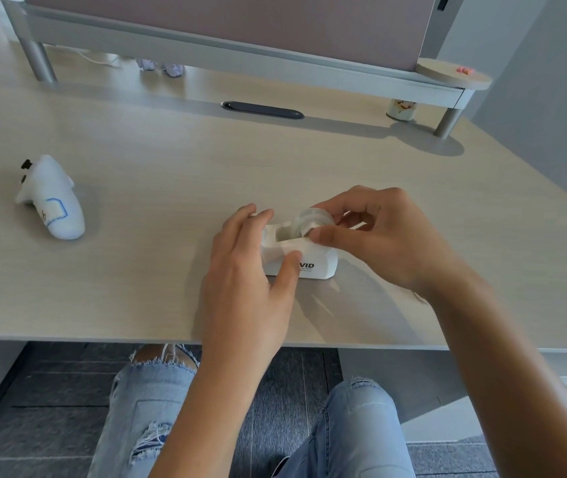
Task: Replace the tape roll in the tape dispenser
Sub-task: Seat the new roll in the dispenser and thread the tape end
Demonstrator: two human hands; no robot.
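Observation:
A white tape dispenser (316, 262) with black lettering stands on the desk near the front edge. My left hand (247, 270) grips its left end, thumb on the front face and fingers over the far side. My right hand (378, 236) pinches a clear tape roll (309, 219) between thumb and fingers. The roll sits tilted at the top of the dispenser's open well (284, 234), partly inside it. The dispenser's cutter end is hidden under my left hand.
A white plush toy (51, 198) lies at the left of the light wood desk (171, 174). A black cable slot (262, 109), a small printed cup (401, 109) and a raised monitor shelf (240, 53) stand at the back. My knees are below the desk edge.

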